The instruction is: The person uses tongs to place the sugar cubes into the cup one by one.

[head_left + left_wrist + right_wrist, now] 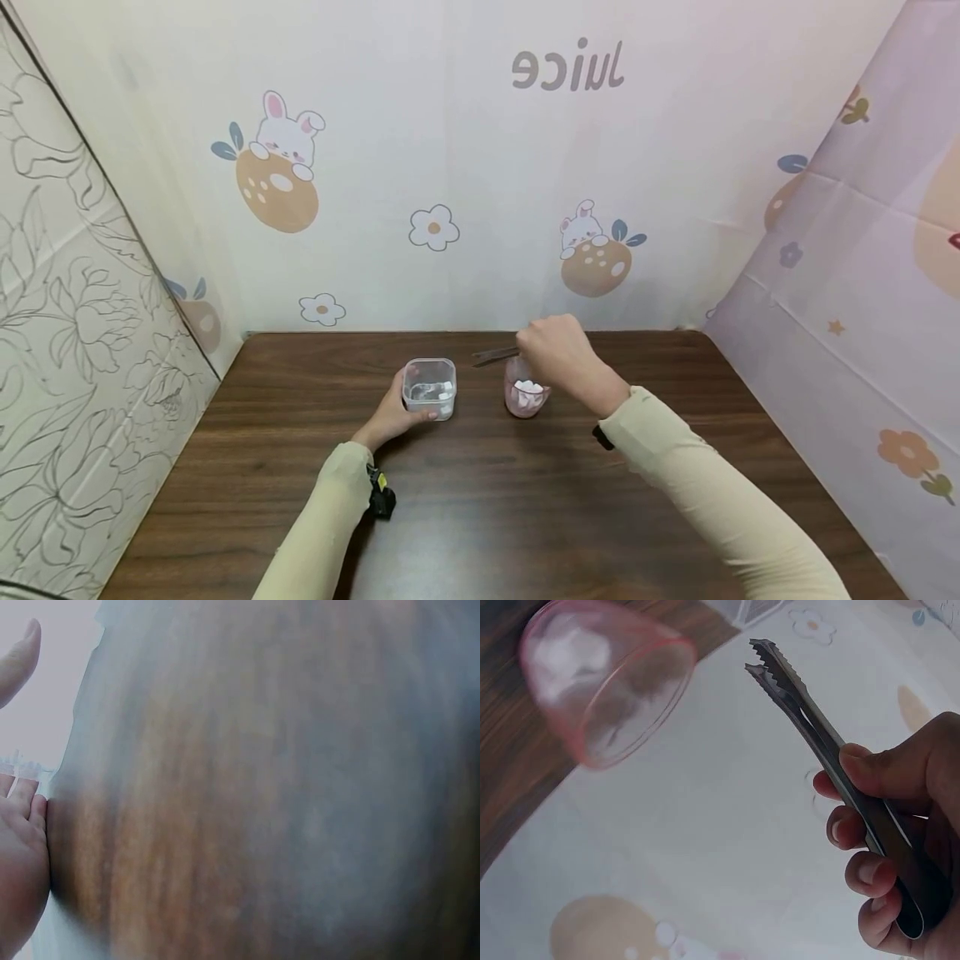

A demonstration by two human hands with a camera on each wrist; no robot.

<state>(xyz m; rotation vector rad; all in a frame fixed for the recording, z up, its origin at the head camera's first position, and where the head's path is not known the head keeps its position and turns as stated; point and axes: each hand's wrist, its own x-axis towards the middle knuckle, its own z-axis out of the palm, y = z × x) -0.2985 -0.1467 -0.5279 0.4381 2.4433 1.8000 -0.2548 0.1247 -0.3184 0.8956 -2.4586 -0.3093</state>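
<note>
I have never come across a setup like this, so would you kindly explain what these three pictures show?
There is no robot here: these are a person's own two hands. The widest picture looks forward and down from the head; the other two are taken from the left and right wrists. On the dark wooden table stand a clear container and a pinkish cup, both with white pieces inside. The left hand grips the container. The right hand, above the cup, holds metal tongs, their toothed tips slightly apart with nothing between them. The left-wrist picture is blurred and shows mostly table.
</note>
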